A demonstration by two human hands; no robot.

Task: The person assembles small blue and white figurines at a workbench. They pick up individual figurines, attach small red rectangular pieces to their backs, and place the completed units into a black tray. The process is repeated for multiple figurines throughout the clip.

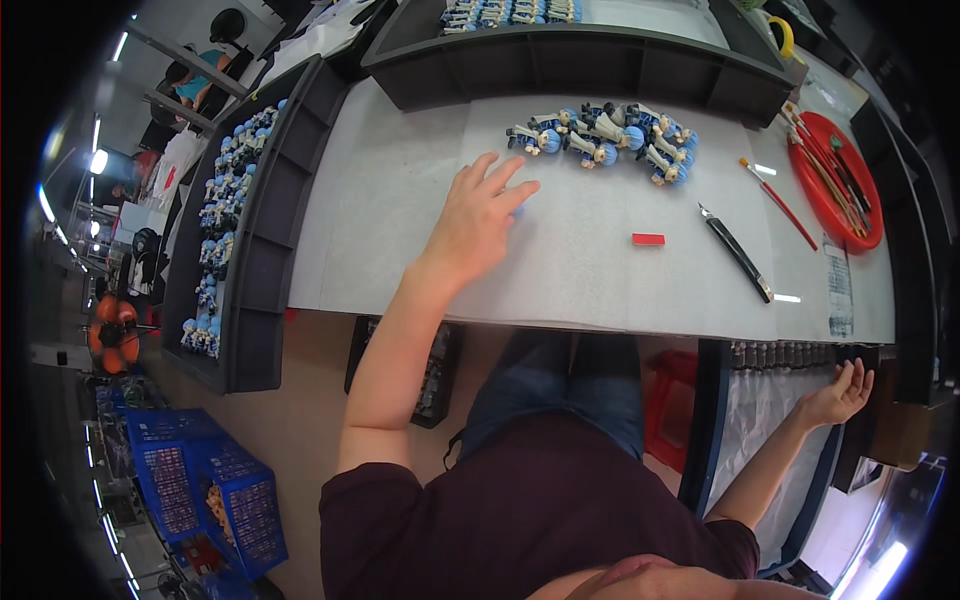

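My left hand (472, 218) is over the white work surface, its fingers spread. A small bit of blue shows beside its fingers, mostly hidden by the hand. Just beyond the fingertips lies a cluster of small blue-haired figurines (605, 135), some on their sides. Off to the right and lower, my right hand (842, 395) is at the far corner of a dark-rimmed tray (712, 430) lined with clear plastic. Its fingers are loosely bent and apart, with nothing visible in them. A row of small dark pieces (780, 355) runs along that tray's far end.
A craft knife (737, 255), a red block (648, 239) and a thin brush (780, 205) lie on the table. Brushes fill a red oval dish (872, 190) at right. Grey bins of figurines stand at left (262, 250) and back (570, 65). Blue crates (215, 480) sit on the floor.
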